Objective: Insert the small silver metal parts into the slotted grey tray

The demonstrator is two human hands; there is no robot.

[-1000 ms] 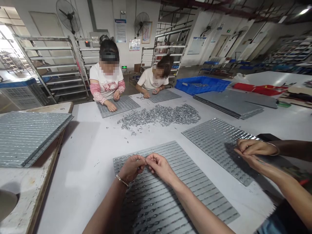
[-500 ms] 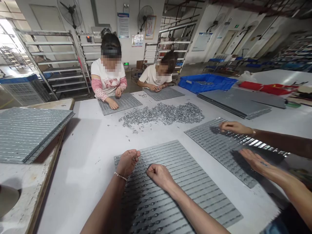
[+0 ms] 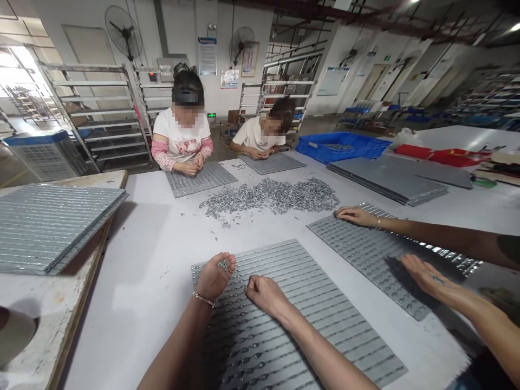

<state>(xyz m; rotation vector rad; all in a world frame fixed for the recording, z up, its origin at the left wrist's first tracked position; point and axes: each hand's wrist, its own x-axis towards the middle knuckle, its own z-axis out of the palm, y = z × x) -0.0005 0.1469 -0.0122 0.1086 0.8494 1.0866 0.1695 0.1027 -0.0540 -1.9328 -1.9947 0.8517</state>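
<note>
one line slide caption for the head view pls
Left hand cupping small silvery pieces, right hand over a striped gray board, with a loose pile of similar pieces beyond.

White desk (image 3: 146, 244): ridged grey board (image 3: 325, 303) toward near edge; small shiny pieces (image 3: 280, 196) heaped at middle; blue crate (image 3: 355, 153) along far edge.

Loose pieces (image 3: 276, 196): glossy, metal look. Nearest sheet (image 3: 325, 303): mostly matt. Crate (image 3: 325, 153): smooth plastic.
</note>
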